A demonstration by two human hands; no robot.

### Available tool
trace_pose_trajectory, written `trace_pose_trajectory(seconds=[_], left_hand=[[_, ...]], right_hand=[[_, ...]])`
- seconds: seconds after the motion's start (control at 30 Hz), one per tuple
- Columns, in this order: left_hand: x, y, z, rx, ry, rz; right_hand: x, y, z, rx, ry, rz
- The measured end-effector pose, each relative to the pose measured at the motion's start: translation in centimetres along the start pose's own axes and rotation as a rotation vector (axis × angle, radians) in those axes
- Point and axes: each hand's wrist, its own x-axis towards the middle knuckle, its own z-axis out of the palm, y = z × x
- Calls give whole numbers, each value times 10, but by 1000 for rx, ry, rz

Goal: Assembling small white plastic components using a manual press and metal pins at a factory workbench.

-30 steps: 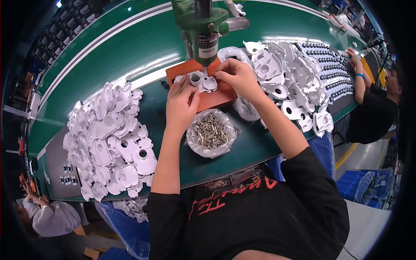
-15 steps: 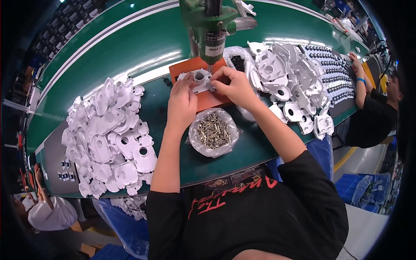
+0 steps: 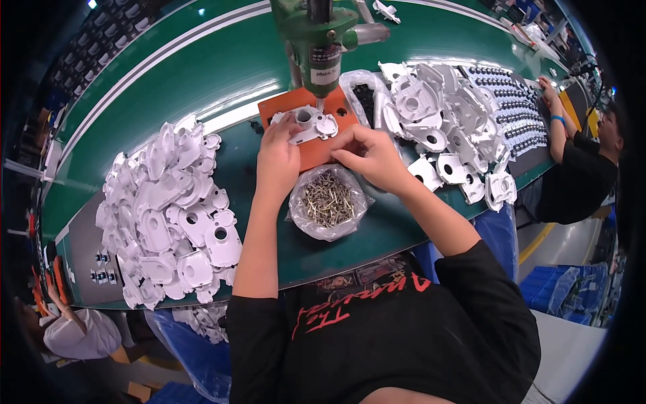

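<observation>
A white plastic housing (image 3: 326, 126) with a round collar lies on the orange plate (image 3: 312, 156), under the spindle of a green bench press (image 3: 324, 64). My left hand (image 3: 279, 149) grips the left end of this housing, its fingers curled over the edge. Off the housing, my right hand (image 3: 372, 158) hovers over the plate's near right corner with thumb and forefinger pinched; whatever they hold, if anything, is too small to make out. Just below is a bowl lined with clear plastic (image 3: 295, 214), full of small metal pins (image 3: 328, 202).
White housings are heaped on the left (image 3: 161, 222) and right (image 3: 464, 128). A bag of black parts (image 3: 363, 101) stands beside the plate. Rows of small dark parts (image 3: 511, 108) lie farther right. Co-workers sit at both sides, one in a black shirt (image 3: 575, 175), one in white (image 3: 84, 333).
My right hand has drawn back from the housing's right end toward me, nearer the pin bowl. My left hand stays on the housing.
</observation>
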Motion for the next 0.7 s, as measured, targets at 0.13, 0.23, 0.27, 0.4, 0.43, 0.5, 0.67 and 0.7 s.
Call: trace_pose_trajectory(seconds=[0.13, 0.23, 0.27, 0.4, 0.43, 0.5, 0.67, 0.7], left_hand=[[-2, 0, 0, -70, 21, -85], [-2, 1, -2, -135, 5, -148], [-1, 2, -3, -151, -13, -168], [-3, 0, -5, -139, -13, -178], [-4, -3, -2, -188, 78, -55], [-6, -5, 1, -234, 171, 68], [-9, -14, 1, -241, 253, 73], [-11, -13, 2, -242, 254, 74]], right_hand=[[2, 0, -9, -14, 42, 57], [3, -2, -13, -64, 72, 21], [4, -1, -13, -91, 95, -7], [7, -4, -12, -126, 70, 26], [7, 1, -11, -71, 58, 54], [8, 5, -10, -15, 44, 82], [16, -2, 3, 130, 7, 82], [19, -5, 6, 128, 8, 82]])
